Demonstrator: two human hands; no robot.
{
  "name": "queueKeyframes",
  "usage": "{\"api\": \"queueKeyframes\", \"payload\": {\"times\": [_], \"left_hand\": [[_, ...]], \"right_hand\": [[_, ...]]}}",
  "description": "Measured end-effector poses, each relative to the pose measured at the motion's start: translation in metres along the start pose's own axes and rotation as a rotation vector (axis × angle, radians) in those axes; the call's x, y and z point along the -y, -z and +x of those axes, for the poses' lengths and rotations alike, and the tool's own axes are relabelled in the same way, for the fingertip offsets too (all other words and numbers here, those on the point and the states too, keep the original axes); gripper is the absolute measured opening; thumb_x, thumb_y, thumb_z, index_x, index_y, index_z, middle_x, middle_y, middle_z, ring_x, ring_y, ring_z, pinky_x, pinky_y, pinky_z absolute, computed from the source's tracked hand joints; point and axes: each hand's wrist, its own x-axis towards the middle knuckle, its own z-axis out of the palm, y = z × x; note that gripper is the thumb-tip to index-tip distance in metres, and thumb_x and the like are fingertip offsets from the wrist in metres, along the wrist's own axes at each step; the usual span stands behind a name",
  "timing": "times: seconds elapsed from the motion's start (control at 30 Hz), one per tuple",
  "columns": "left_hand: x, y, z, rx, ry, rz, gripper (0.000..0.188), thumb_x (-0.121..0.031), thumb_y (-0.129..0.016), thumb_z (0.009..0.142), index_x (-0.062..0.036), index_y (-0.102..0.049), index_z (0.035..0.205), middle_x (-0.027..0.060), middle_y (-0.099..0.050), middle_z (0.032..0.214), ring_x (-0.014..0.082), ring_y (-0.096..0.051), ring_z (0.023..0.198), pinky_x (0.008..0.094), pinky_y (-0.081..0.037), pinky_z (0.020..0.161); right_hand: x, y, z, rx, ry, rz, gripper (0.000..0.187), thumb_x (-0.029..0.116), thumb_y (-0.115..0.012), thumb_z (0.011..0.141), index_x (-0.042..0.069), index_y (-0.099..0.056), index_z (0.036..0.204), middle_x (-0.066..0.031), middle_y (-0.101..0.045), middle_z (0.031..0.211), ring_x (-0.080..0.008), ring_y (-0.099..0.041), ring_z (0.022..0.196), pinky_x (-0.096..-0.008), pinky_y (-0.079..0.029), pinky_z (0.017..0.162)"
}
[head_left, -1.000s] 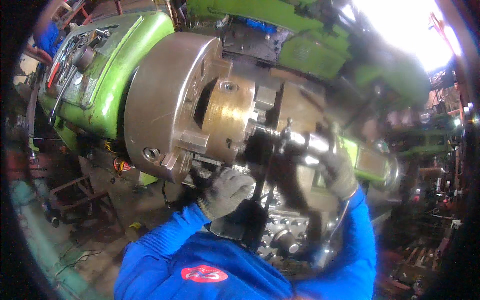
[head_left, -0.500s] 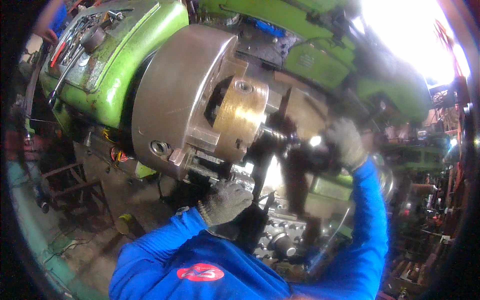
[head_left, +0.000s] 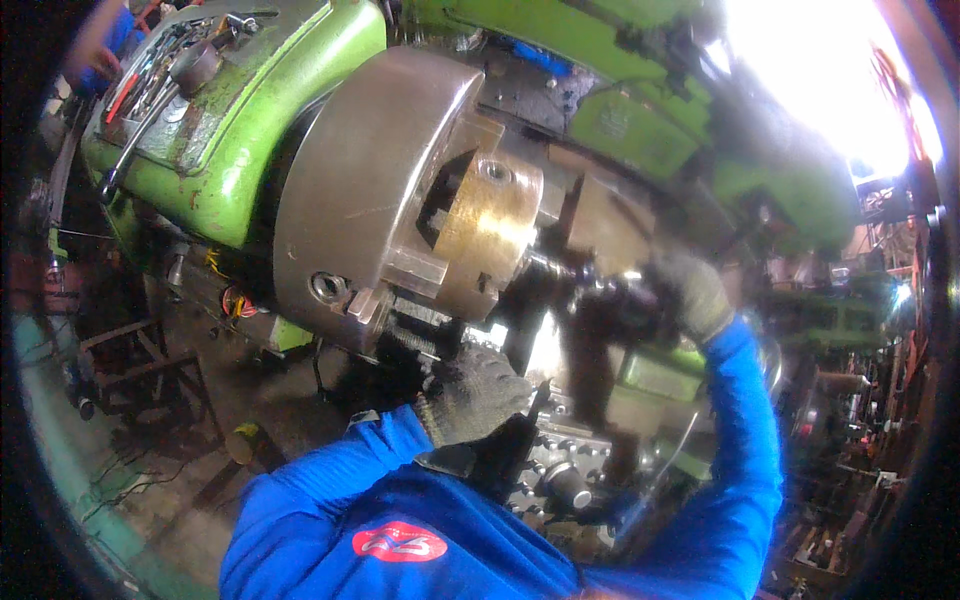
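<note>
A large grey lathe chuck point(head_left: 370, 190) grips a brass-coloured round workpiece point(head_left: 487, 225) in its stepped jaws. From the workpiece's right face a shiny metal shaft point(head_left: 555, 268) runs toward dark, blurred machine parts. My left hand point(head_left: 478, 395), in a grey knit glove, is closed just below the chuck; whatever its curled fingers hold is hidden. At the right, my gloved right hand point(head_left: 697, 297) reaches to the dark parts at the shaft's far end. Blur and shadow hide its fingers.
The green headstock point(head_left: 270, 110) carries loose tools and a lever point(head_left: 140, 140) at the upper left. Below the workpiece lies a carriage with a round dark knob point(head_left: 568, 487). A metal stand point(head_left: 150, 375) is on the floor at left. Another person's hand point(head_left: 103, 65) shows at the upper left.
The view has shifted a little, so the chuck sits slightly farther right. My left hand has moved slightly right and up. My right hand stays by the dark parts, a touch lower.
</note>
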Motion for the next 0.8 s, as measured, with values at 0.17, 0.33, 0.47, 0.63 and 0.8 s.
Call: {"api": "queueKeyframes", "payload": {"times": [0.17, 0.33, 0.47, 0.63, 0.8], "left_hand": [[-0.012, 0.011, 0.013, -0.008, -0.077, 0.162, 0.022, -0.023, -0.066, 0.087, -0.0163, -0.073, 0.106, 0.0019, -0.066, 0.094, 0.025, -0.063, 0.093, 0.0474, -0.048, 0.088], [-0.014, 0.008, 0.01, 0.005, -0.052, 0.107, 0.023, -0.025, -0.066, 0.088, -0.0167, -0.073, 0.107, 0.0024, -0.066, 0.097, 0.0249, -0.063, 0.093, 0.0474, -0.047, 0.086], [-0.024, 0.01, 0.014, 0.053, -0.082, 0.184, 0.023, -0.024, -0.068, 0.089, -0.0161, -0.071, 0.109, 0.0046, -0.065, 0.103, 0.0273, -0.062, 0.097, 0.0483, -0.047, 0.089], [-0.034, 0.01, 0.069, -0.366, -0.005, -0.129, 0.03, -0.025, -0.073, 0.088, -0.0129, -0.064, 0.114, 0.0114, -0.062, 0.11, 0.0339, -0.059, 0.108, 0.0503, -0.045, 0.099], [-0.05, 0.029, 0.162, -0.448, 0.024, -0.123, 0.034, -0.029, -0.073, 0.087, -0.0102, -0.064, 0.114, 0.0163, -0.063, 0.115, 0.0387, -0.059, 0.109, 0.0515, -0.045, 0.098]], "right_hand": [[0.032, 0.005, -0.014, -0.137, -0.091, 0.142, 0.031, 0.038, -0.078, 0.082, 0.015, -0.066, 0.098, -0.0096, -0.068, 0.091, -0.0343, -0.069, 0.084, -0.0482, -0.056, 0.072], [0.053, -0.014, -0.028, -0.074, -0.285, 0.261, 0.039, 0.036, -0.081, 0.083, 0.012, -0.067, 0.11, -0.0128, -0.07, 0.099, -0.0339, -0.07, 0.093, -0.0452, -0.057, 0.08], [0.059, -0.045, -0.04, -0.24, -0.266, 0.365, 0.039, 0.027, -0.08, 0.086, 0.012, -0.068, 0.12, -0.013, -0.072, 0.104, -0.0317, -0.072, 0.093, -0.0423, -0.058, 0.078], [0.084, -0.051, -0.045, -0.171, -0.63, 1.287, 0.035, 0.017, -0.075, 0.092, 0.006, -0.066, 0.125, -0.0075, -0.07, 0.098, -0.0234, -0.069, 0.084, -0.0359, -0.057, 0.072], [0.09, -0.052, -0.043, -0.097, -0.449, 1.328, 0.032, 0.023, -0.064, 0.102, 0.001, -0.064, 0.125, -0.0037, -0.068, 0.087, -0.0115, -0.063, 0.065, -0.0256, -0.05, 0.056]]}}
